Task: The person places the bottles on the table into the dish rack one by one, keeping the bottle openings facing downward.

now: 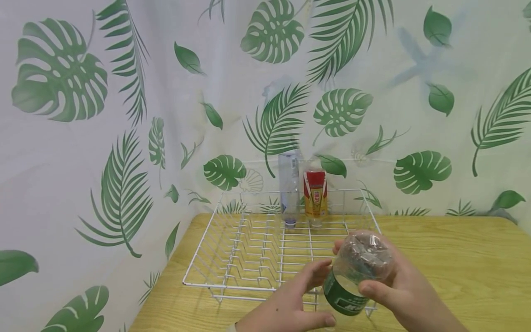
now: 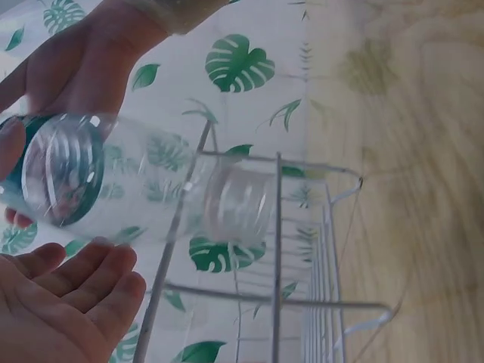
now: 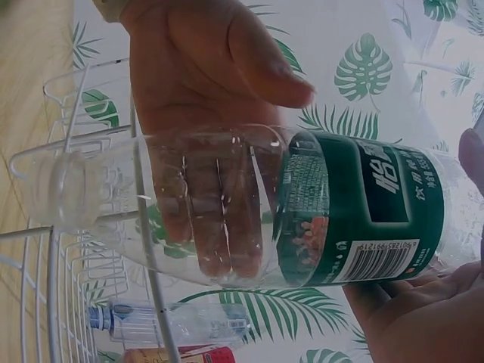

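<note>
A clear plastic bottle (image 1: 351,281) with a green label is held upside down and tilted, its base up and its neck pointing downward. My right hand (image 1: 400,286) grips it near the base, thumb on the near side. Beside the bottle is my left hand (image 1: 290,302), its fingers extended and thumb spread. In the right wrist view, the left palm (image 3: 204,68) faces the bottle, with the fingers showing through the clear plastic. The bottle's neck (image 2: 242,204) appears uncapped in the left wrist view. Whether the left fingers touch the bottle, I cannot tell.
A white wire dish rack (image 1: 249,288) stands on the wooden table (image 1: 456,263). At its back stand a clear bottle (image 1: 289,189) and another with a red and yellow label (image 1: 315,193), both upside down. Leaf-print sheeting (image 1: 186,115) hangs behind and at the left.
</note>
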Available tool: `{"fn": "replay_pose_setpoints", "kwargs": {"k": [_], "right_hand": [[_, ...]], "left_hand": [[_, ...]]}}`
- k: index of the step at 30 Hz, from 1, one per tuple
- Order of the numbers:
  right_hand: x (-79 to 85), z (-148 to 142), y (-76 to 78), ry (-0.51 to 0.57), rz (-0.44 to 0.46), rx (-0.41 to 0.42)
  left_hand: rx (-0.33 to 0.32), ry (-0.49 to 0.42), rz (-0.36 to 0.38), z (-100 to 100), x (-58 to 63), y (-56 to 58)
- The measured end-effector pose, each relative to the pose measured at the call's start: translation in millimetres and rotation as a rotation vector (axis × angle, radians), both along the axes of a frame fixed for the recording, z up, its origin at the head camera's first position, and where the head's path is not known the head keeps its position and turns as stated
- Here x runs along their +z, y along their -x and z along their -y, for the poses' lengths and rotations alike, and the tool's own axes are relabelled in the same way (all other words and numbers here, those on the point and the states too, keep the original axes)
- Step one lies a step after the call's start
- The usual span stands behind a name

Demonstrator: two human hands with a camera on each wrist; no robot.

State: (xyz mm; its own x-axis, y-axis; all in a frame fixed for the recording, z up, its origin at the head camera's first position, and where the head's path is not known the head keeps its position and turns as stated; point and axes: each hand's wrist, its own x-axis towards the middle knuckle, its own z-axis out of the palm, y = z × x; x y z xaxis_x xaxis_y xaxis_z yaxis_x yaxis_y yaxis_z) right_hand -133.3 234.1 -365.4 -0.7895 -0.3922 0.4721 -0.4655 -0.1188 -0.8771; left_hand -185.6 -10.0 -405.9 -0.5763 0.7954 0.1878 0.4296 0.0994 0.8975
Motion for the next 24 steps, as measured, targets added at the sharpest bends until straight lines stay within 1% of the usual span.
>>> {"fn": "replay_pose_setpoints", "kwargs": {"k": [4, 5, 8, 10, 11, 15, 17, 18, 21, 24], "right_hand": [[2.6, -3, -1.5, -0.031, 0.004, -0.035], [2.7, -4, -1.6, -0.032, 0.003, -0.037], [1.9, -7, -0.5, -0.017, 0.009, -0.026], [1.6, -9, 0.1, -0.005, 0.021, -0.015], [2.2, -10, -0.2, -0.006, 0.037, -0.022], [6.5, -12, -2.5, -0.040, 0.070, -0.066], [8.6, -12, -3.6, -0.061, 0.077, -0.087], [9.1, -13, -3.9, -0.063, 0.080, -0.088], [8.9, -13, -3.9, -0.066, 0.076, -0.092], [7.0, -14, -2.8, -0.066, 0.083, -0.092]], "left_hand": [[0.090, 0.004, -0.038, 11, 7.9, 3.6], [0.115, 0.004, -0.041, 14, 9.8, 5.4], [0.192, -0.001, -0.094, 26, 13.6, 12.8], [0.244, -0.003, -0.122, 34, 15.8, 19.7], [0.275, 0.006, -0.131, 38, 16.7, 23.1], [0.387, 0.028, -0.126, 57, 19.6, 38.8], [0.445, 0.048, -0.132, 66, 19.4, 46.8], [0.474, 0.057, -0.131, 71, 19.0, 50.8], [0.563, 0.091, -0.158, 85, 16.6, 61.8], [0.650, 0.117, -0.176, 100, 14.5, 70.9]]}}
